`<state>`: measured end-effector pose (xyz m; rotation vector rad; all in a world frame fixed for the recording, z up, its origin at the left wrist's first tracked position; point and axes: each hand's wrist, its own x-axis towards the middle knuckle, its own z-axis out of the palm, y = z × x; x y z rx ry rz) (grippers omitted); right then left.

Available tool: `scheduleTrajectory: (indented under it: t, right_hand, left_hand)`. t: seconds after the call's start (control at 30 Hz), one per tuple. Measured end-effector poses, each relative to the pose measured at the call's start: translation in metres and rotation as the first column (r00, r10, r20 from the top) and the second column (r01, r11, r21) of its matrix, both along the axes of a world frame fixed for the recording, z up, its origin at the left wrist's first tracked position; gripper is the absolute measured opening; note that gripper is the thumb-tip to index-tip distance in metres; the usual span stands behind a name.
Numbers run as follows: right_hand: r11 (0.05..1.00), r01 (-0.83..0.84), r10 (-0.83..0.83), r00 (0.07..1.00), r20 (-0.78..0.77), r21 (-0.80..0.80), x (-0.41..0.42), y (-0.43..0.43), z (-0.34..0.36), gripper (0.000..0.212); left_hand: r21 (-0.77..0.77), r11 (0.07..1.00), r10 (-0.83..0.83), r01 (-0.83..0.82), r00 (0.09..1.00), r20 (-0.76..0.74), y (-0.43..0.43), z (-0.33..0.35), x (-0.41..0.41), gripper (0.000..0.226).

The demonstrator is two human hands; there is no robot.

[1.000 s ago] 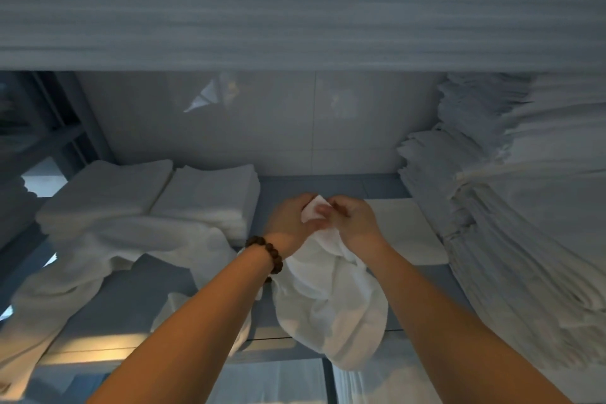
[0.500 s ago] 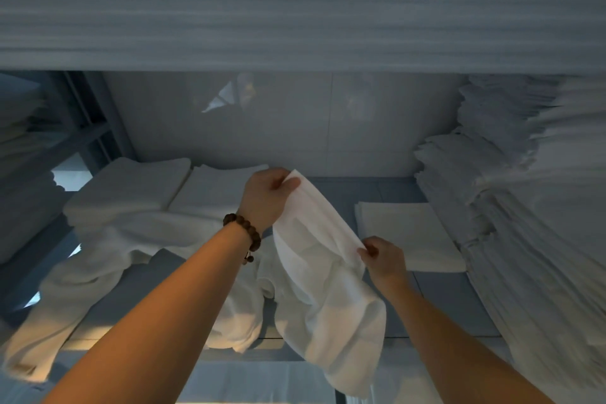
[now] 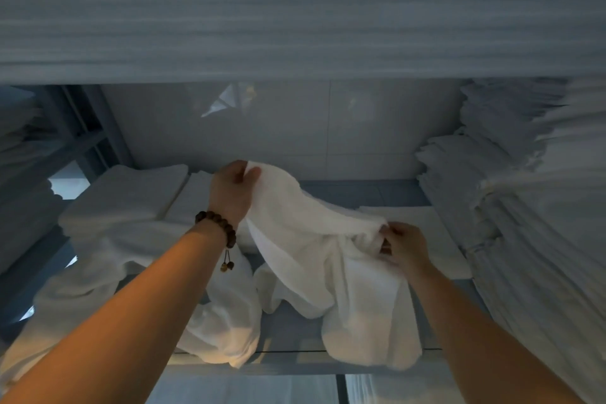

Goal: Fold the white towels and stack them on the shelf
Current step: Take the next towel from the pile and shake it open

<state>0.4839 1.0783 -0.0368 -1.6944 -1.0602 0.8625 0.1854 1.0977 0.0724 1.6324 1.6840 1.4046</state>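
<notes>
Since before, hands have spread apart: left hand [image 3: 231, 193] pinches towel [image 3: 314, 259] at 12 o'clock, right hand [image 3: 405, 248] pinches it at 3; shelf [image 3: 288, 334] holds folded stacks [image 3: 128, 197].

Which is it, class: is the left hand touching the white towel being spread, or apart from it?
Touching. The head view shows the left hand pinching a corner of the white towel.

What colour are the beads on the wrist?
Dark brown, on the bracelet at the left wrist; head view.
</notes>
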Motion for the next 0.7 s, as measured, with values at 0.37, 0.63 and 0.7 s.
scheduleTrajectory:
  t: [0.37, 0.63, 0.7]
  right_hand:
    - [0.919, -0.285, 0.200, 0.932, 0.302, 0.273, -0.064, 0.026, 0.143, 0.006]
    - [0.887, -0.432, 0.447, 0.892, -0.069, 0.161, -0.077, 0.002, 0.106, 0.016]
    - [0.876, -0.446, 0.470, 0.874, -0.125, 0.182, -0.072, -0.002, 0.103, 0.013]
  left_hand:
    - [0.093, 0.993, -0.068, 0.067, 0.998, 0.005, 0.005, -0.004, 0.048, 0.034]
    - [0.002, 0.889, -0.454, 0.458, 0.879, 0.147, -0.018, -0.037, 0.073, 0.025]
    - [-0.016, 0.917, -0.394, 0.398, 0.913, 0.105, -0.014, -0.037, 0.073, 0.019]
